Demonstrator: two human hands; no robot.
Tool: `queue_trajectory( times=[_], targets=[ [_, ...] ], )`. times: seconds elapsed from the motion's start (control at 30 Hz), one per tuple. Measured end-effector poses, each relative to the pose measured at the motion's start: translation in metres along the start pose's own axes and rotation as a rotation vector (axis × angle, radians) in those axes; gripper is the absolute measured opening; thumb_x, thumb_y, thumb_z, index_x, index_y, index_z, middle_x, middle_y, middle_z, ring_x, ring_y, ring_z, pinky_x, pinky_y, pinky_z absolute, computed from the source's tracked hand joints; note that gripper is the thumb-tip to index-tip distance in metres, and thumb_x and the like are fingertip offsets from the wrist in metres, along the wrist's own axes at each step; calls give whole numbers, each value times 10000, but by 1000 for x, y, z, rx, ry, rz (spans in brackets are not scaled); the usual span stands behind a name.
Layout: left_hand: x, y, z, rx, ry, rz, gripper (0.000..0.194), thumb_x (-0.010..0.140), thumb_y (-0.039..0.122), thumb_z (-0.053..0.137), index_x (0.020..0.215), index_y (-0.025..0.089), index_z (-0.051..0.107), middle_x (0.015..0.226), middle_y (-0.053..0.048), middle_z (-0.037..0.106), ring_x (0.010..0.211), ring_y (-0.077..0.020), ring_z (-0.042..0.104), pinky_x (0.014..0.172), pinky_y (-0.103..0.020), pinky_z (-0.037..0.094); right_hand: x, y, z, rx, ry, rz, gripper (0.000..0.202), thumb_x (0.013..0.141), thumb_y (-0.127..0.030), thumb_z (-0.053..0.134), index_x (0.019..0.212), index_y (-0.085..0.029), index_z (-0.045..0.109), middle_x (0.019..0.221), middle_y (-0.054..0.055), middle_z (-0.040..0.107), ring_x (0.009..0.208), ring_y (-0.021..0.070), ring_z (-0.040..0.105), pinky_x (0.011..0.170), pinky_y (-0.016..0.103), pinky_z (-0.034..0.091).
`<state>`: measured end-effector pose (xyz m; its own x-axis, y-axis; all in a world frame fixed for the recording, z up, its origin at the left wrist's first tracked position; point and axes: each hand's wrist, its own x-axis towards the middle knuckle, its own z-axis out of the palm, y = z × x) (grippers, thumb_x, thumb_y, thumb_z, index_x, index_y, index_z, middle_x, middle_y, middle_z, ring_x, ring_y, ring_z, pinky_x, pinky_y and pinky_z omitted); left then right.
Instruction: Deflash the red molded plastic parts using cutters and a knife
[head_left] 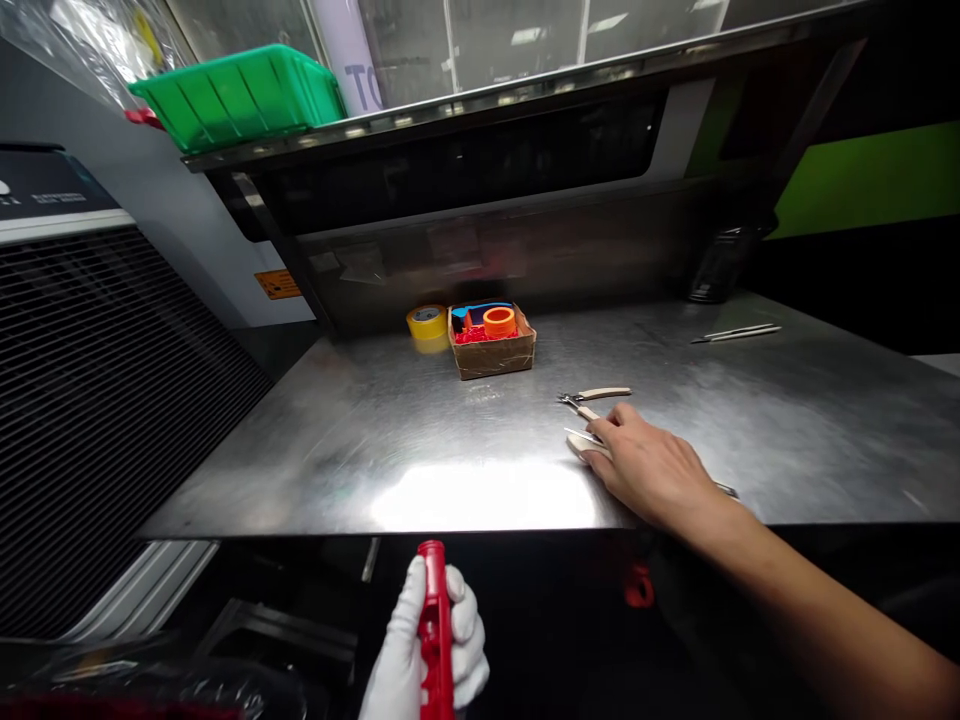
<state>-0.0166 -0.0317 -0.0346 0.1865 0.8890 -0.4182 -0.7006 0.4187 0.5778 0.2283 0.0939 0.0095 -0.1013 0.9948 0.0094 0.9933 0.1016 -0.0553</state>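
My left hand (469,640), in a white glove, is closed round a red plastic part (435,620) with a tube-like top end, held upright below the table's front edge. My bare right hand (649,460) rests low over the metal table, fingers curled on a slim tool with a pale beige end (577,443). Most of that tool is hidden under the palm. A metallic tip (726,490) shows past the wrist; I cannot tell whether it belongs to the same tool. Just beyond my fingertips lie nippers (606,392) with beige handles, jaws pointing left.
A cardboard box (495,358) holding red pieces and an orange tape roll (499,321) stands at the back, beside yellow tape (427,322). Tweezers (739,333) lie at right, near a dark clear container (716,265). Above, a shelf (525,88) carries a green bin (240,100).
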Motion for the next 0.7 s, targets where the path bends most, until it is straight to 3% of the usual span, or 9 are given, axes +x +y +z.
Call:
queue_trajectory(
  times=[0.1, 0.27, 0.43, 0.53, 0.6, 0.7],
  targets=[
    [-2, 1, 4, 53, 29, 0, 451, 897, 565, 355, 721, 177, 505, 579, 33, 424, 385, -38, 273, 337, -177, 152, 3, 6, 3, 23, 5, 28, 270, 933, -372, 441, 1102, -183, 532, 973, 89, 530, 783, 246, 582, 580, 307, 341],
    [-3, 0, 11, 146, 55, 81, 484, 896, 591, 309, 698, 184, 482, 519, 49, 369, 350, -34, 220, 320, -178, 119, 9, 12, 6, 85, 24, 11, 217, 879, -373, 537, 968, -175, 537, 933, 80, 545, 780, 251, 574, 576, 303, 322],
    [-8, -1, 21, 155, 83, 137, 472, 902, 567, 337, 707, 174, 508, 483, 67, 324, 344, -19, 143, 327, -169, 90, -4, -7, 2, 221, 49, -85, 139, 873, -289, 542, 955, -184, 501, 891, 61, 577, 757, 216, 572, 587, 285, 337],
    [-6, -3, 23, 83, 55, 112, 472, 894, 577, 349, 708, 177, 518, 474, 69, 338, 323, -18, 139, 305, -160, 93, -30, -34, 0, 375, 6, -256, 85, 887, -212, 497, 971, -213, 507, 840, 6, 598, 731, 150, 572, 613, 243, 380],
    [-3, -5, 18, 44, 46, 73, 517, 880, 607, 342, 668, 172, 524, 443, 69, 336, 302, -19, 137, 287, -158, 99, -50, -55, 0, 601, -16, -480, 126, 883, -184, 485, 996, -226, 521, 887, -2, 598, 759, 126, 564, 648, 218, 398],
    [2, -8, 2, 63, 136, -4, 583, 816, 671, 412, 503, 181, 467, 335, 63, 304, 255, -41, 223, 263, -167, 184, -75, -83, 3, 792, -1, -700, 155, 807, -129, 518, 934, -211, 553, 871, 4, 571, 734, 129, 532, 630, 226, 387]
  ],
)
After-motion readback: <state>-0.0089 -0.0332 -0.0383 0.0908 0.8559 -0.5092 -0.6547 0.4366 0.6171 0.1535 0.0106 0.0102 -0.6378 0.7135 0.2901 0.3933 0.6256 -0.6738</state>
